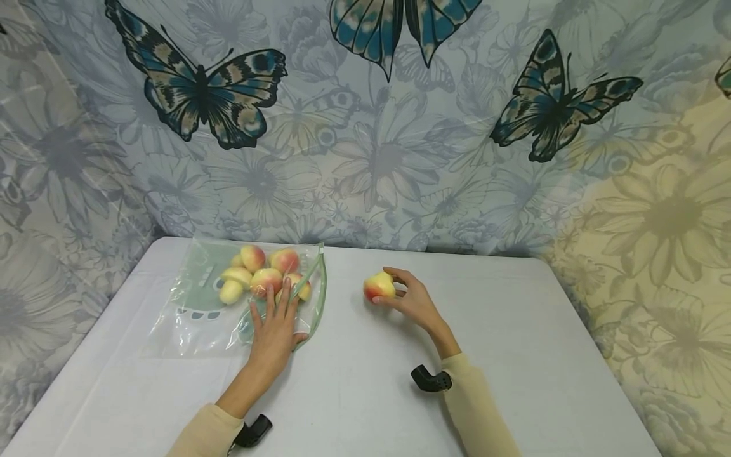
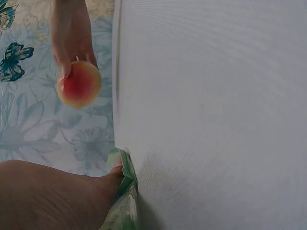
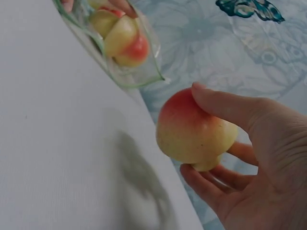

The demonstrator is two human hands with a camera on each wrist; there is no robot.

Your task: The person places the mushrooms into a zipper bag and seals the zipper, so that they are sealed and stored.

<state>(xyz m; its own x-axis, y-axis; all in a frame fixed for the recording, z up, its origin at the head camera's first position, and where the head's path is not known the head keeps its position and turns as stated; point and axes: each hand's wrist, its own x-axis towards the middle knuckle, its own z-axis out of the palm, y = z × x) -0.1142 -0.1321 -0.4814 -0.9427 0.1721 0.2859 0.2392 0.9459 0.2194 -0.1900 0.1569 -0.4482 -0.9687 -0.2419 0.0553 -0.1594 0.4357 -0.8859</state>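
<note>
A red-and-yellow mushroom [image 1: 379, 287] with a rounded cap and a short stub of stem is held above the table by my right hand [image 1: 414, 303]. In the right wrist view the thumb lies on the mushroom's cap [image 3: 187, 122] and the fingers curl beneath it. My left hand [image 1: 273, 333] rests on a clear zip bag [image 1: 205, 333] with green edging, its fingers spread and straight. The left thumb is at the bag's green edge [image 2: 125, 175]. Inside the bag lie several similar mushrooms [image 1: 266, 282], partly hidden by the left fingers.
A white-covered table [image 1: 354, 393] lies under both hands. Behind it hangs a cloth [image 1: 388, 165] printed with flowers and butterflies. Black wrist cameras [image 1: 431, 379] are strapped at both cuffs.
</note>
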